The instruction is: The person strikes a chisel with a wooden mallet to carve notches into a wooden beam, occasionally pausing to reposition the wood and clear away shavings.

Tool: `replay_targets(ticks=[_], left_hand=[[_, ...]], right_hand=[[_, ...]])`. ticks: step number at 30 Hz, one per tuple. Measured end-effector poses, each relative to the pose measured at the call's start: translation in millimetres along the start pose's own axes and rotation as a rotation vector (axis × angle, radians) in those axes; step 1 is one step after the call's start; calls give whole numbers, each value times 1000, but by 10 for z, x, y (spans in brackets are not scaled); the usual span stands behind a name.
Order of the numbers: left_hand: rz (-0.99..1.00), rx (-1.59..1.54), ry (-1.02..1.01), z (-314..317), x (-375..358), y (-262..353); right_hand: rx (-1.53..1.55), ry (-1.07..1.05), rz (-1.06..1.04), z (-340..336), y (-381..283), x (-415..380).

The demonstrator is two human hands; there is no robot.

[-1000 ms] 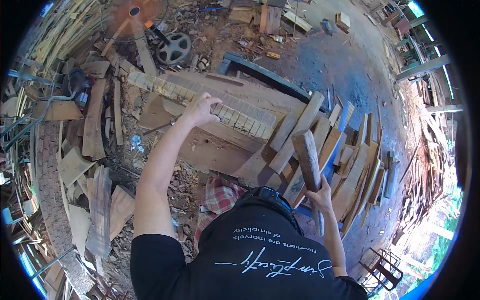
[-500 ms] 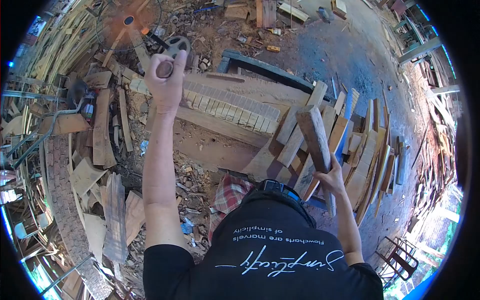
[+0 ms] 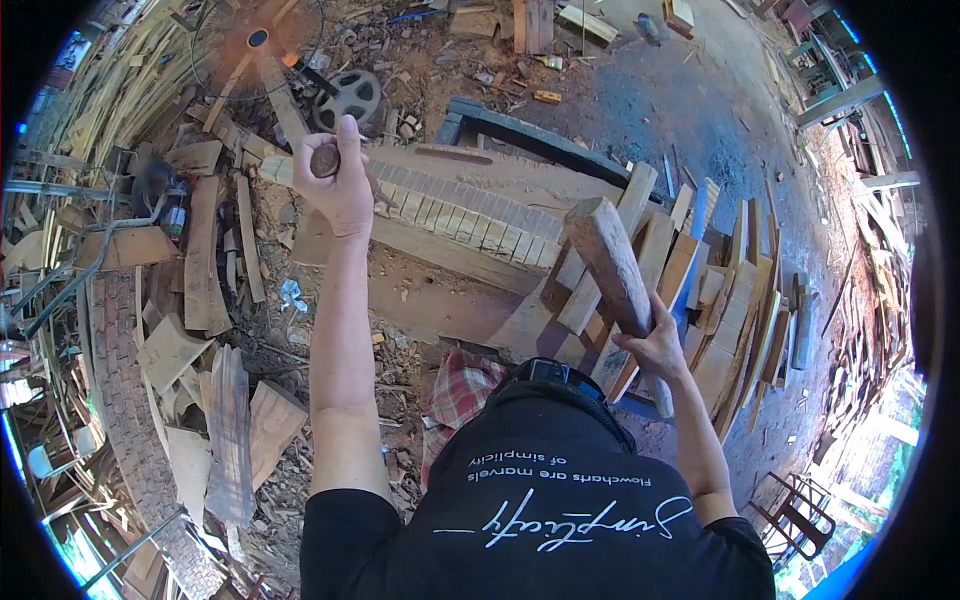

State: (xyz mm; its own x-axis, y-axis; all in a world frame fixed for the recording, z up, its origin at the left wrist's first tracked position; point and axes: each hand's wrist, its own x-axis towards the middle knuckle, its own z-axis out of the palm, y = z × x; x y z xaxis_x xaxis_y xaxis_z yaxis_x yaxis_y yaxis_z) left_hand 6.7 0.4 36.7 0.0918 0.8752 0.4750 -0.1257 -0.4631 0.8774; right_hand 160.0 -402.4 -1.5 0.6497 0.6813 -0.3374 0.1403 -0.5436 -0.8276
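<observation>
My left hand is closed round a chisel, thumb raised; its round brown handle end faces me and most of its blade is hidden. Below and beside that hand runs a long timber beam with a row of close, parallel saw cuts across it. In my right hand is a thick wooden mallet, shaped like a club, gripped near its narrow end. Its broad end points up and left, above stacked wood, apart from the chisel.
Wood pieces are piled on the right. A dark beam lies behind the cut one. A fan and a spoked wheel stand at the upper left. Loose boards and chips cover the left ground. A checked cloth is near my body.
My left hand with the chisel has moved slightly right and down towards the cut beam. The mallet in my right hand has shifted left, its broad end appearing larger.
</observation>
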Motion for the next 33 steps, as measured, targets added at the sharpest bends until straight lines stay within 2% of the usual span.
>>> replay_targets(ticks=[6,8,13,15,19,28,30,33], left_hand=[[12,-28,8,20,-52,-39],[-46,-116,-29,18,-67,-158],[-100,-107,-18,-42,-116,-166],[-108,-112,-15,-66,-113,-180],[-80,-164,-2,-101,-106,-239],[-116,-206,-29,-157,-116,-182],[-117,-182,-49,-149,-120,-194],[-88,-159,-71,-135,-138,-270]], right_hand=[[-3,3,-1,71,-76,66],[-12,2,-27,99,-168,103],[-100,-28,-74,130,-518,238],[-58,-40,-150,164,-610,305],[31,-93,-106,229,-729,440],[-101,-147,-279,443,-1245,672],[-194,-113,-441,499,-1383,777],[-155,-33,-530,520,-2127,695]])
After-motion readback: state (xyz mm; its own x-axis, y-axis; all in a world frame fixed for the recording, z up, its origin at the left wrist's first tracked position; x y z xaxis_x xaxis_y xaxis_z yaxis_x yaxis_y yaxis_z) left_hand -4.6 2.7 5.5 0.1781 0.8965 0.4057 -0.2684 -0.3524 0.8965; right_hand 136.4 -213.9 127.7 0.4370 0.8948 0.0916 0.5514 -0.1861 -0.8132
